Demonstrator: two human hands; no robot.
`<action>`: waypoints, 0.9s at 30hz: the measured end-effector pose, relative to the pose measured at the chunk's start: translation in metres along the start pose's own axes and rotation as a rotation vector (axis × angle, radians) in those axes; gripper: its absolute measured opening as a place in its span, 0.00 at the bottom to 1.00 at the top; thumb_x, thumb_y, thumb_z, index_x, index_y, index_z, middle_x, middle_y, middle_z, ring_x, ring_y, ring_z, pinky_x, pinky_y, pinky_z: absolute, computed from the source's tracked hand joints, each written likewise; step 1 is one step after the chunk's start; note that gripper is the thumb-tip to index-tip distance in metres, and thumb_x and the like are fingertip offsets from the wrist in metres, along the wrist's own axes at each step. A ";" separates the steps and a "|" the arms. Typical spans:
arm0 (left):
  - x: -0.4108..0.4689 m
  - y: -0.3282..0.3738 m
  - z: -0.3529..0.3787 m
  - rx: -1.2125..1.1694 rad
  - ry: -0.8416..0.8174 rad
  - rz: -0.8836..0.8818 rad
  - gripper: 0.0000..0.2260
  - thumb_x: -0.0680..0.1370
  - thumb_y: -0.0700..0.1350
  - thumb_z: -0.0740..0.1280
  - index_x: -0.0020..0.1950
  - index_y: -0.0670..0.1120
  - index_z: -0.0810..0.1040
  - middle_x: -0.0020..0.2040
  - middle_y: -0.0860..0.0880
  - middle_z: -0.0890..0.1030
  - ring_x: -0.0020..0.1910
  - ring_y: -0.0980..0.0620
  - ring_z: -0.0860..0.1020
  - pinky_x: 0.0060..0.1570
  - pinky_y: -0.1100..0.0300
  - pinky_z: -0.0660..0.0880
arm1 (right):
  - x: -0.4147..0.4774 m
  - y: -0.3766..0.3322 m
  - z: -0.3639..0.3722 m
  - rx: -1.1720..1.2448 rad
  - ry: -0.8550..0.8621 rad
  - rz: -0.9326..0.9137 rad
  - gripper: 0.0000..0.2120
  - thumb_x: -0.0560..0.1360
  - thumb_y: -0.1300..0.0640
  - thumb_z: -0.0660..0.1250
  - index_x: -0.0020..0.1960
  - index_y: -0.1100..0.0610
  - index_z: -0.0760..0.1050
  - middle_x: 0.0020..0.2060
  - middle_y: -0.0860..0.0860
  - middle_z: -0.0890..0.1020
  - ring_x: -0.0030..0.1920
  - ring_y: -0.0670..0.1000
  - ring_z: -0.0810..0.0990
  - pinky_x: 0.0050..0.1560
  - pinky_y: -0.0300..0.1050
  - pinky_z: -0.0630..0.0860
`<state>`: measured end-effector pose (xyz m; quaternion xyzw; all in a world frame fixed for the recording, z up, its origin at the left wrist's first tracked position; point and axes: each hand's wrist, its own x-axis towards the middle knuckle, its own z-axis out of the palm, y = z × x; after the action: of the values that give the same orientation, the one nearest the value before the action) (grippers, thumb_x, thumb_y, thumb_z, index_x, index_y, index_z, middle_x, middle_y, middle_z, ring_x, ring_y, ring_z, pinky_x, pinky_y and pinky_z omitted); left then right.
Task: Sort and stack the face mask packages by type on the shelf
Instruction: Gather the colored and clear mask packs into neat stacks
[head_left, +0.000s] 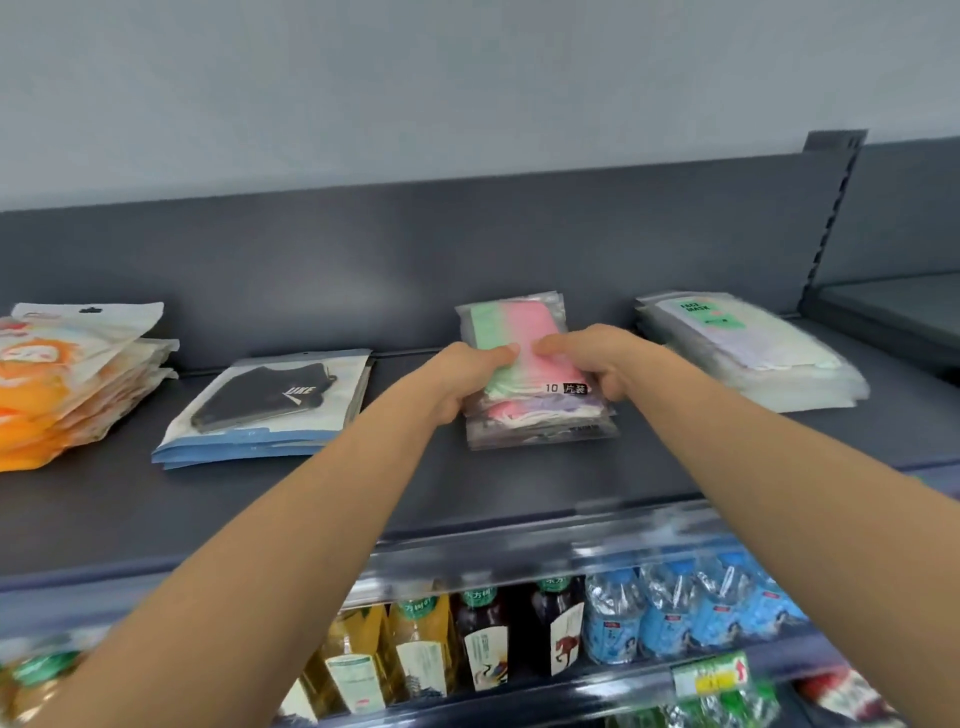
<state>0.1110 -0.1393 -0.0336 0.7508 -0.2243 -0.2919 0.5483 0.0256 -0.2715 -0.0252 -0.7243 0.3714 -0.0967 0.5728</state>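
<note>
Several piles of mask packages lie on a dark grey shelf (260, 514). In the middle sits a stack of clear packs with pink and green masks (519, 332). My left hand (470, 379) grips its left edge, thumb on top. My right hand (597, 364) grips its right edge the same way. To the left lies a pile of black-mask packs with blue trim (270, 405). An orange and white pile (67, 379) stands at the far left. A pile of pale packs with a green label (748, 348) lies at the right.
The shelf's grey back panel (415, 260) rises behind the piles, with a slotted upright (831, 208) at the right. Below the shelf edge stand juice bottles (421, 644) and water bottles (675, 608). Bare shelf surface lies in front of the piles.
</note>
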 end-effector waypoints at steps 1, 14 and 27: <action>0.000 -0.001 0.000 -0.007 -0.015 0.017 0.13 0.79 0.47 0.66 0.59 0.40 0.76 0.45 0.48 0.81 0.45 0.48 0.79 0.53 0.54 0.76 | -0.001 0.001 0.001 0.003 0.010 -0.002 0.27 0.67 0.48 0.74 0.61 0.60 0.75 0.56 0.56 0.81 0.54 0.56 0.81 0.61 0.51 0.76; 0.013 -0.010 0.000 -0.141 -0.029 -0.013 0.14 0.78 0.42 0.67 0.61 0.37 0.76 0.52 0.44 0.82 0.43 0.48 0.81 0.39 0.57 0.79 | -0.003 0.009 -0.003 0.145 -0.011 -0.001 0.24 0.68 0.51 0.73 0.60 0.61 0.78 0.55 0.57 0.83 0.48 0.54 0.79 0.58 0.52 0.75; 0.006 -0.003 0.012 -0.209 0.036 -0.046 0.14 0.80 0.46 0.64 0.61 0.40 0.76 0.57 0.44 0.82 0.52 0.47 0.81 0.56 0.54 0.77 | 0.021 0.007 -0.017 0.079 -0.127 -0.051 0.20 0.74 0.48 0.69 0.61 0.58 0.76 0.60 0.53 0.80 0.60 0.52 0.78 0.68 0.51 0.69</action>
<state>0.1072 -0.1502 -0.0400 0.6995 -0.1654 -0.3128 0.6209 0.0279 -0.2985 -0.0321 -0.7151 0.3115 -0.0796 0.6207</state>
